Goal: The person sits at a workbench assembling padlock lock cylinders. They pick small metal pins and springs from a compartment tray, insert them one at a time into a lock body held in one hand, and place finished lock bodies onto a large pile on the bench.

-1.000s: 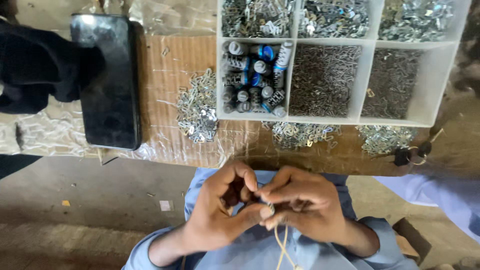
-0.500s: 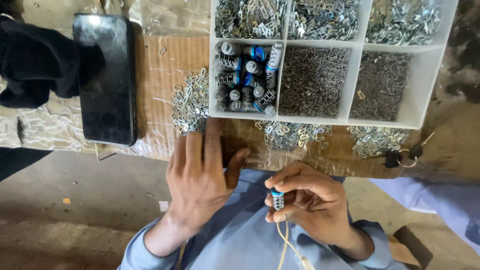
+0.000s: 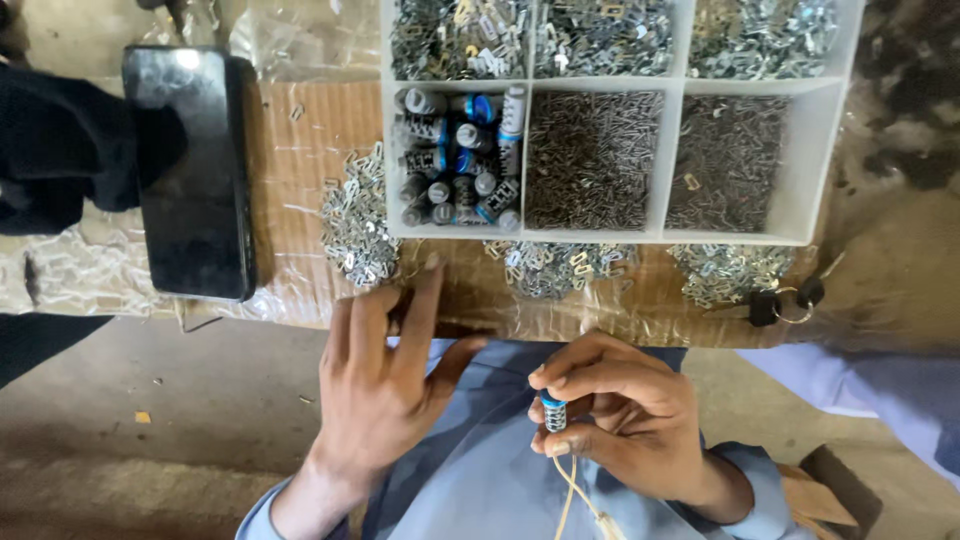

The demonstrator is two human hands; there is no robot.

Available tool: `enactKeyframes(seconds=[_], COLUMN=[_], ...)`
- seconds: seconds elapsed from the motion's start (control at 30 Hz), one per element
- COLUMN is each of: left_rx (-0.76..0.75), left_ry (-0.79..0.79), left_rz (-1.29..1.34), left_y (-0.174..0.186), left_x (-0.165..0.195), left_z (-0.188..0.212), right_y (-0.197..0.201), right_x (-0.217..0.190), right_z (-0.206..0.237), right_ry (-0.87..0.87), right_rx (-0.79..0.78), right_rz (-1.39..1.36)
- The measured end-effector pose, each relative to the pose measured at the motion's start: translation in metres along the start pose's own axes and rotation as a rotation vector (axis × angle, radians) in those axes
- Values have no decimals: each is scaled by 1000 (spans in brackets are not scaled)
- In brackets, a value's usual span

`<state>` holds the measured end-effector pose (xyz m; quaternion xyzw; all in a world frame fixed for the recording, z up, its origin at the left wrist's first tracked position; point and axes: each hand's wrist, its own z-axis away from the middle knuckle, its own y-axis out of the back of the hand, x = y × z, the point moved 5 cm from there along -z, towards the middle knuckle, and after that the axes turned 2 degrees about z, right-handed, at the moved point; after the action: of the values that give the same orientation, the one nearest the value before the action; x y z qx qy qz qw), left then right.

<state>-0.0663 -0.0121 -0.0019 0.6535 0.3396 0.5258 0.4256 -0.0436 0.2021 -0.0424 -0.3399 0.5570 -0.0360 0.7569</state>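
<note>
Head view: my right hand [image 3: 625,420] was closed on a small spool [image 3: 554,412], pinched end to end between thumb and fingertips just above my lap. It was a ridged cylinder with a blue cap, pale cord [image 3: 572,490] trailing below. I judged it light, rigid and slightly slippery; the end-to-end grip seemed safest. My left hand [image 3: 385,375] was open and empty, fingers stretched toward loose metal clips [image 3: 355,225] on the cardboard [image 3: 300,150]. The white tray [image 3: 820,170] held similar spools, fine pins and shiny stamped parts. A phone [image 3: 190,170] lay left.
</note>
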Motion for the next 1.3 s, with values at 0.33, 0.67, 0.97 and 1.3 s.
enactKeyframes(seconds=[0.33, 0.67, 0.97, 1.3], left_rx=[27, 46, 60, -93], left_ry=[25, -55, -304, -235], left_rz=[49, 103, 237, 567], left_y=[-4, -11, 10, -9], left_x=[-10, -15, -13, 26], left_z=[9, 24, 9, 12], right_y=[3, 0, -3, 11], right_x=[-1, 0, 1, -11], right_z=[4, -2, -4, 25], right_ry=[19, 48, 7, 77], right_rx=[14, 21, 27, 245], right_rz=[-6, 40, 14, -81])
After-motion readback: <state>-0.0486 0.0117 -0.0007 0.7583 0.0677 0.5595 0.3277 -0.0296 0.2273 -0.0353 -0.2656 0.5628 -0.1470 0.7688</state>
